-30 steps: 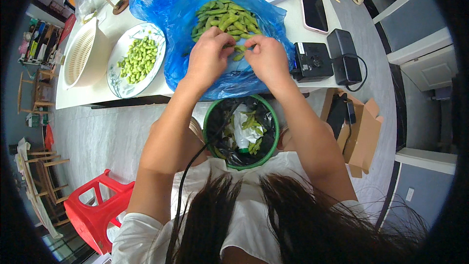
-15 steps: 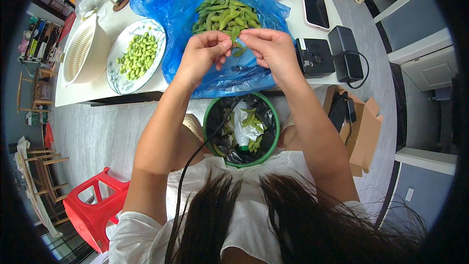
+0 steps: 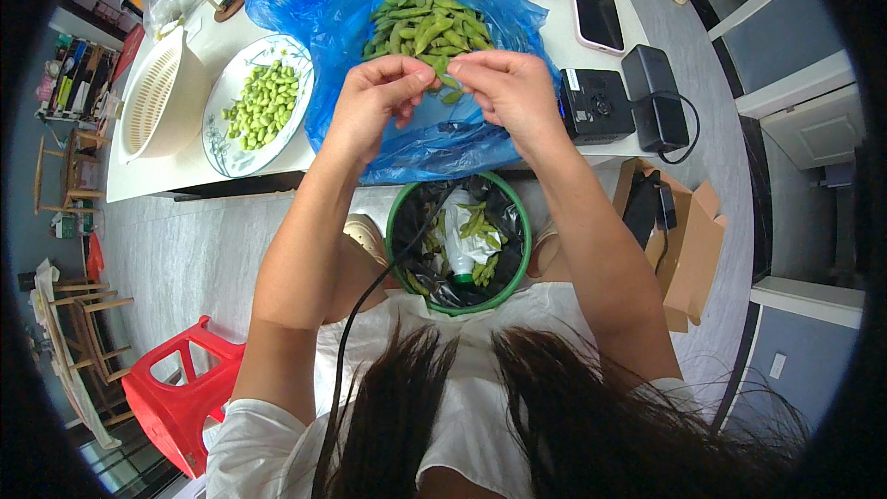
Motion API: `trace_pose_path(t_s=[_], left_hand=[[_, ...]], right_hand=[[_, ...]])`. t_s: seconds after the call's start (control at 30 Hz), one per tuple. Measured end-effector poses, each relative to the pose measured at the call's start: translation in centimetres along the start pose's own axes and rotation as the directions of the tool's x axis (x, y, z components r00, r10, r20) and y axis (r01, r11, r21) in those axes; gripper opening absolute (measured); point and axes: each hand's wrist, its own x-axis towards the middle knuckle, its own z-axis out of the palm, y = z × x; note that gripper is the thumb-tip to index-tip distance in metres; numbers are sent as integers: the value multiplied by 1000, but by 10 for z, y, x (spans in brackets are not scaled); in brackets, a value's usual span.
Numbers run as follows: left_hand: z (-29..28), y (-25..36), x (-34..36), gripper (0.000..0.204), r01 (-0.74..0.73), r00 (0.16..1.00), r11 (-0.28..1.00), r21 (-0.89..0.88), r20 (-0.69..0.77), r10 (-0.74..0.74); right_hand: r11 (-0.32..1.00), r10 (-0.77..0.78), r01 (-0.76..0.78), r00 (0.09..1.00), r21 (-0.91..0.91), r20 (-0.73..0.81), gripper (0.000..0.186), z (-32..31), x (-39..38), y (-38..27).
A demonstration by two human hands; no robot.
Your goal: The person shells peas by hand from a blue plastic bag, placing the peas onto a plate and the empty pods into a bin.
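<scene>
Over the near part of a blue plastic bag (image 3: 425, 150), my left hand (image 3: 383, 97) and my right hand (image 3: 510, 97) face each other, thumbs and forefingers pinched. A green soybean pod (image 3: 442, 67) spans the small gap between the fingertips, one end in each pinch; the fingers partly cover it. Just beyond lies a heap of unshelled soybean pods (image 3: 430, 23) in the opened bag. To the left, a white floral-rimmed plate (image 3: 222, 120) holds shelled green beans (image 3: 262, 106).
A cream strainer basket (image 3: 162, 97) stands left of the plate. Right of the bag are a phone (image 3: 597, 14), a black box-shaped device (image 3: 595, 106) and a black case (image 3: 652, 97). Below the table edge, a green-rimmed bin (image 3: 527, 240) contains pods and a bottle. A red stool (image 3: 185, 388) stands left.
Both hands have shifted very slightly left, with the pod still pinched between them. The rest of the table looks the same.
</scene>
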Motion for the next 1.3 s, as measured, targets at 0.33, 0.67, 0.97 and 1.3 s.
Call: trace_pose_path(t_s=[0.33,0.67,0.97,1.3], left_hand=[[-15,21,-22,20,27,691,947,319,679,-248],[-15,-5,4,19,-282,949,759,586,53,312],[11,-11,-3,24,-323,912,777,540,-43,409],[14,-10,-5,16,-356,810,393,848,70,582]], right_hand=[[766,-233,180,972,-617,-6,14,1,2,15],[694,-301,270,951,-667,72,17,7,5,20],[964,223,-231,972,130,68,20,10,-2,2],[994,0,-1,1000,-107,-14,16,3,1,9]])
